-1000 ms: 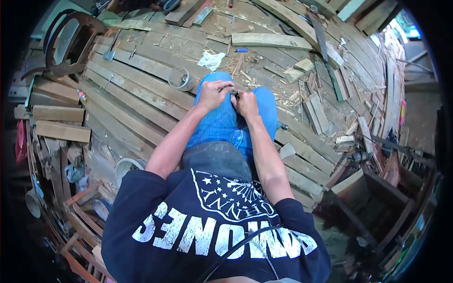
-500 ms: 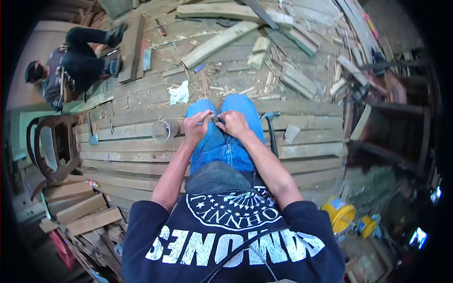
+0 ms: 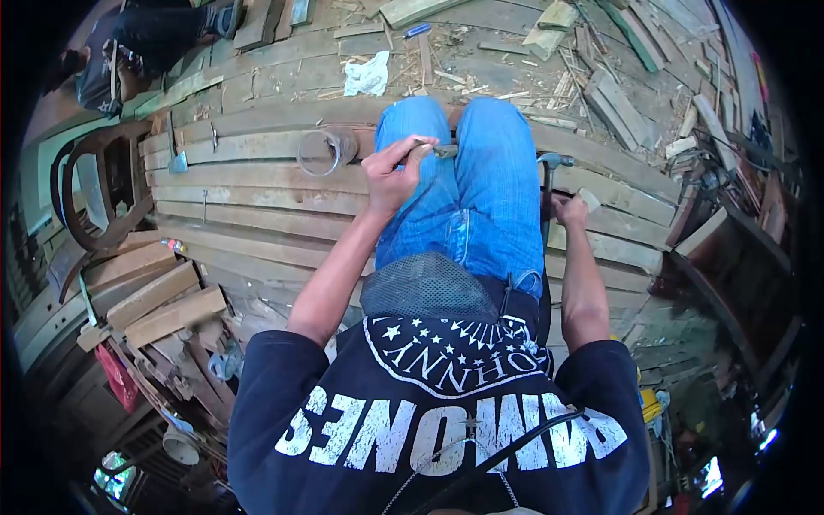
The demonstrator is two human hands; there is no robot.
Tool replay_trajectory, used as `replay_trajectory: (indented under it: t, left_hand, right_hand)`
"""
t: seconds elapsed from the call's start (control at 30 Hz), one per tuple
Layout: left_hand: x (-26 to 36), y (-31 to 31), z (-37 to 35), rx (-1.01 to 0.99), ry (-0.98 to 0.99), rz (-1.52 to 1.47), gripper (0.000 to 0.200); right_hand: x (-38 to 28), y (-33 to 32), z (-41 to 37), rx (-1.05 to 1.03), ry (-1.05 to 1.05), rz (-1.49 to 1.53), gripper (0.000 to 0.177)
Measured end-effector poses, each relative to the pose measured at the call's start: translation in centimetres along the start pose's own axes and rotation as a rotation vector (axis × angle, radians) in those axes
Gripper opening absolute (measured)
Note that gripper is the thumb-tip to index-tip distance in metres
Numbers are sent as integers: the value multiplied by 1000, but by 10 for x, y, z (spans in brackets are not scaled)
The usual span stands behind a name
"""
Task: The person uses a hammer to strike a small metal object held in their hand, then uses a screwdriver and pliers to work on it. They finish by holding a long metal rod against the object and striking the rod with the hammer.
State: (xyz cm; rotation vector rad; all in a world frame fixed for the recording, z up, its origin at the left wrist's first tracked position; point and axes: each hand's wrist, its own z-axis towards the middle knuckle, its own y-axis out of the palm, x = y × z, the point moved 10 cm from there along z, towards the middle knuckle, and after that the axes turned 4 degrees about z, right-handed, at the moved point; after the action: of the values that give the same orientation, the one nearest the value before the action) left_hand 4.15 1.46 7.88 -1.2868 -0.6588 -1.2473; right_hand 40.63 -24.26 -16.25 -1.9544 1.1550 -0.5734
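Above the jeans [image 3: 421, 197], my left hand [image 3: 393, 176] pinches a small, dark grey-brown piece [image 3: 445, 150] that sticks out past the fingertips; its kind is too small to make out. My right hand [image 3: 570, 211] is down at the bench on the right side. Its fingers are curled at a pale flat piece [image 3: 590, 198] and cover part of it. Just left of those fingers lies a hammer [image 3: 556, 160], its dark handle running down beside my thigh. A clear glass jar [image 3: 319, 153] lies to the left of my left hand.
Slatted planks form the bench [image 3: 257, 199]. A white crumpled cloth [image 3: 367, 75], a blue-handled tool [image 3: 418, 30] and wood scraps [image 3: 611, 103] lie ahead. On the left are a scraper-like blade [image 3: 178, 161], a chair frame [image 3: 81, 219] and stacked boards [image 3: 176, 311]. Another person [image 3: 129, 51] sits far left.
My right hand has left the small piece at my lap and moved right to the pale flat piece. My left hand still holds the small piece. The view has shifted.
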Motion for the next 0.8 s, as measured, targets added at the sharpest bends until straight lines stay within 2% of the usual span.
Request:
replay_trajectory:
  t: [0.03, 0.2, 0.27, 0.37, 0.47, 0.53, 0.57, 0.63, 0.8]
  left_hand:
    - [3, 2, 0, -38, 4, 34, 11]
    - [12, 9, 1, -107, 11, 117, 11]
    - [17, 11, 1, -106, 94, 151, 13]
    - [24, 17, 0, -177, 124, 211, 14]
    - [27, 20, 1, -195, 160, 238, 16]
    - [29, 19, -1, -192, 168, 246, 16]
    - [31, 19, -1, -186, 181, 247, 17]
    - [34, 19, -3, -152, 211, 232, 18]
    - [36, 16, -7, -76, 231, 182, 19]
  right_hand:
    - [9, 17, 2, -120, 62, -27, 59]
    - [-1, 29, 1, -137, 92, -73, 49]
    - [-19, 31, 1, -105, -37, -112, 53]
    - [-43, 10, -23, -83, -29, -59, 51]
    - [-38, 18, -11, -21, -41, -45, 45]
    - [-45, 22, -12, -19, -170, -16, 39]
    - [-43, 25, -14, -16, -171, -18, 39]
    - [-37, 25, -17, -7, -205, 159, 35]
    - [-26, 0, -23, 84, -196, 275, 35]
